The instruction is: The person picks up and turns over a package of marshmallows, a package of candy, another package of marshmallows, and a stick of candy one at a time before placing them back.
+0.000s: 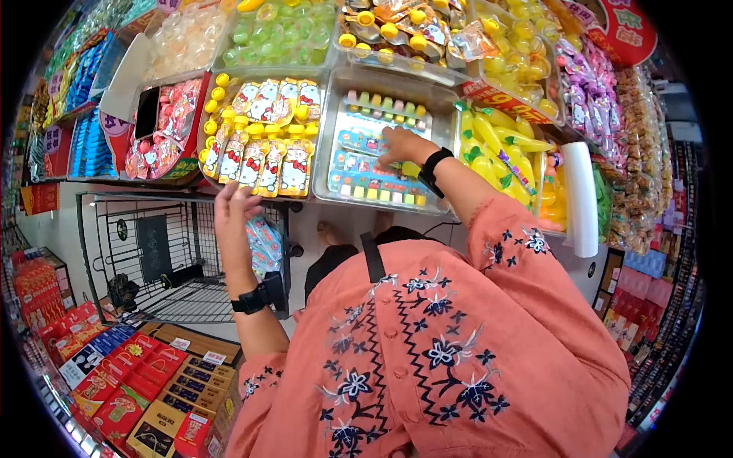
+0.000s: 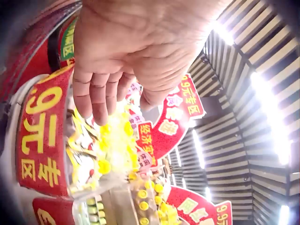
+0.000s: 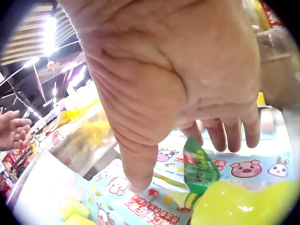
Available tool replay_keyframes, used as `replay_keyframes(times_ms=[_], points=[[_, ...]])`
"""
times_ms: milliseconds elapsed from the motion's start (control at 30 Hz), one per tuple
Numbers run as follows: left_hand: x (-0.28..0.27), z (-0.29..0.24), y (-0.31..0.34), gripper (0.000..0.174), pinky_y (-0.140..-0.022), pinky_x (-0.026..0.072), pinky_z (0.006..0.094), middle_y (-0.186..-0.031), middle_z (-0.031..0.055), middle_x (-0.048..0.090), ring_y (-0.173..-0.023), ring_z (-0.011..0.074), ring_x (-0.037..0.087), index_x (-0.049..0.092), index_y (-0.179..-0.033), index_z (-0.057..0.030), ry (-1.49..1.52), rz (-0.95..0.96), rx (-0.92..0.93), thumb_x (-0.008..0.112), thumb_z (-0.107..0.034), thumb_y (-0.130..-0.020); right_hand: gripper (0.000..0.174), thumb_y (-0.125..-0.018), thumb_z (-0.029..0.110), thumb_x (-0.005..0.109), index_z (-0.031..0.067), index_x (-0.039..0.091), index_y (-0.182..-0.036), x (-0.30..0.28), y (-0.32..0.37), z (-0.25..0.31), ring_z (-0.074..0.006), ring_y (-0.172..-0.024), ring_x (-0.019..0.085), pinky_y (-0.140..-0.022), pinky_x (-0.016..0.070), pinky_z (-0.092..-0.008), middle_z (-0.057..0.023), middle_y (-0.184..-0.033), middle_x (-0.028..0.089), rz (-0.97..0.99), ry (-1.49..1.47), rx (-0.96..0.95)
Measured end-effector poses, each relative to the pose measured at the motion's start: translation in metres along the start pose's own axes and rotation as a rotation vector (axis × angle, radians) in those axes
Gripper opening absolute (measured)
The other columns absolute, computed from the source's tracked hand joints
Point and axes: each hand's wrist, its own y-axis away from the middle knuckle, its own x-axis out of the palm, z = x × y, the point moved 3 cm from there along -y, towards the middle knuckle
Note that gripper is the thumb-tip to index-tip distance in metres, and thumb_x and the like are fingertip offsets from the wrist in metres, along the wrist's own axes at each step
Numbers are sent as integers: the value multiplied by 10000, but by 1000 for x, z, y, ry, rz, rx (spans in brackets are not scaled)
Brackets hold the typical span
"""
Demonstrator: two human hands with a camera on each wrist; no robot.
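Observation:
My right hand [image 1: 405, 147] reaches into a clear plastic bin [image 1: 323, 145] of light-blue packs [image 1: 359, 163] with pastel-coloured ends. In the right wrist view, its thumb rests on one pack printed with cartoon animals [image 3: 150, 201], while the fingers reach down at another pack [image 3: 253, 169] behind it. Below the palm lies a glossy yellow-green item [image 3: 248, 206] with a green leaf-shaped tag [image 3: 199, 171]. My left hand [image 1: 235, 217] hovers at the front edge of the neighbouring bin of cartoon-cat pouches with yellow caps [image 1: 263, 164], its fingers relaxed and holding nothing.
Yellow fruit-shaped packages [image 1: 496, 149] fill the bin on the right. Behind are bins of green cups [image 1: 279, 34] and yellow-capped pouches [image 1: 397, 30]. A wire shopping cart [image 1: 153, 252] stands at the left, with boxed goods [image 1: 145, 374] beyond. A white roll [image 1: 582, 198] hangs at right.

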Motion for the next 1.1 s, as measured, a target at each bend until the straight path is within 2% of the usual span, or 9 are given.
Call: replay_keyframes(times_ms=[200,400,567,667,767,867,933,1033,1100], points=[[79,-8,13,387,-843,517,281,-1091,102,666,-946,159,649,553,-1276,23,-91,412,-36,611,-226,-985,973,-707,656,744,-93,549,-1296,-8,-13,-7,-426,-1201,571,-1009,472,-443,-302,-1292,562,-86,-63,110],[131,17,14,413,-860,508,285,-1068,105,670,-950,148,626,561,-1257,36,-313,612,53,660,-234,-960,1014,-683,689,733,-94,553,-1302,-8,-14,-13,-415,-1162,609,-986,490,-418,-309,-1248,618,-14,-44,108],[150,26,9,439,-868,520,326,-1077,160,683,-981,213,653,574,-1243,56,-432,651,85,675,-252,-946,959,-720,678,716,-119,575,-1234,-8,-9,-20,-398,-1034,667,-902,524,-435,-307,-1116,668,-129,-123,60],[155,31,8,439,-868,524,339,-1079,172,684,-991,228,659,578,-1235,61,-456,648,78,676,-254,-944,916,-703,680,726,-115,632,-1149,-22,2,-12,-376,-968,686,-842,539,-431,-286,-1057,688,-60,-202,142],[157,33,9,440,-866,524,346,-1079,179,682,-992,236,662,577,-1228,66,-469,636,86,677,-252,-942,933,-639,698,729,-98,660,-1120,-26,-2,-11,-356,-977,699,-817,564,-411,-275,-1102,687,177,-161,207],[160,33,8,440,-871,523,363,-1102,207,668,-1007,277,661,578,-1215,71,-524,619,136,678,-255,-935,863,-629,662,760,-88,687,-1049,-18,-12,-15,-345,-956,701,-801,565,-409,-256,-1031,703,18,-20,114],[164,27,8,439,-885,519,383,-1132,234,649,-1036,325,653,582,-1204,72,-582,607,187,677,-259,-931,854,-619,632,789,-66,677,-1099,-17,-11,-15,-329,-963,699,-794,563,-401,-240,-1058,699,84,-129,93],[169,33,3,440,-917,503,422,-1174,267,614,-1092,403,612,589,-1199,69,-759,561,433,673,-262,-923,868,-606,595,825,-40,651,-1172,-9,-8,-17,-316,-980,689,-789,560,-394,-222,-1111,686,83,-192,26],[173,38,-1,450,-933,492,439,-1176,273,604,-1103,428,591,591,-1202,68,-834,549,463,675,-269,-915,903,-597,587,838,-35,627,-1217,-6,-3,-15,-317,-995,680,-791,557,-400,-217,-1151,673,125,-197,5]])
